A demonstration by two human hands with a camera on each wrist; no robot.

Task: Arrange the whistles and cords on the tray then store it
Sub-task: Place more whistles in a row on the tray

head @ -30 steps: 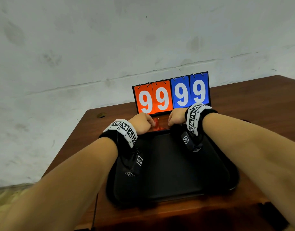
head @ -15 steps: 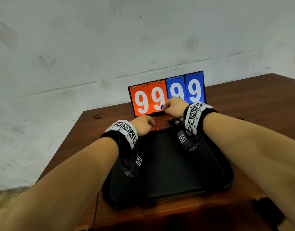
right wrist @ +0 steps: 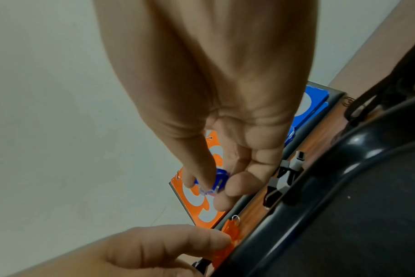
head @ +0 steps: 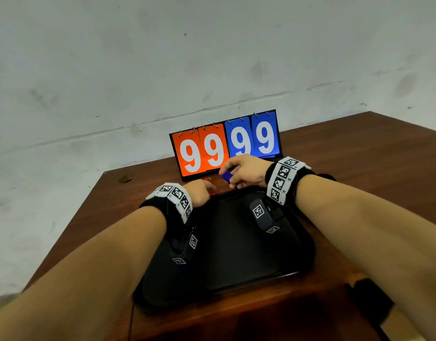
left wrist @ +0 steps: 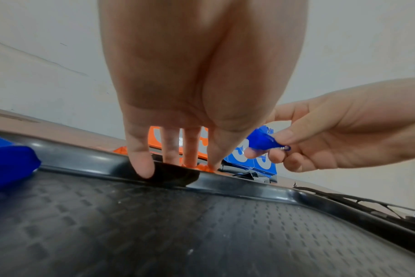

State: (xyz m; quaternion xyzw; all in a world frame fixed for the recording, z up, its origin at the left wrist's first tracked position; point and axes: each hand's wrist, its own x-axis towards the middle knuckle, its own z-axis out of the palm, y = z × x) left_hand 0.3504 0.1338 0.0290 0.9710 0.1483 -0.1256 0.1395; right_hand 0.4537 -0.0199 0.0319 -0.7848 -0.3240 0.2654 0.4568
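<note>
Your arms are bare, with no sleeves. On each wrist you wear a black band [head: 281, 183] wrapped with a white strip of little black-and-white square codes. A small black camera box [head: 260, 214] with the same kind of codes hangs under each wrist.

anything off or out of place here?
Nothing damaged or spilled. The tray holds no whistles yet: the orange whistle lies on the table against its far rim under the left hand, the right hand pinches the blue whistle above the table.

Flip scoreboard [head: 225, 146] showing 9999 upright on wooden table [head: 359, 153], wall [head: 162, 57] behind.
</note>
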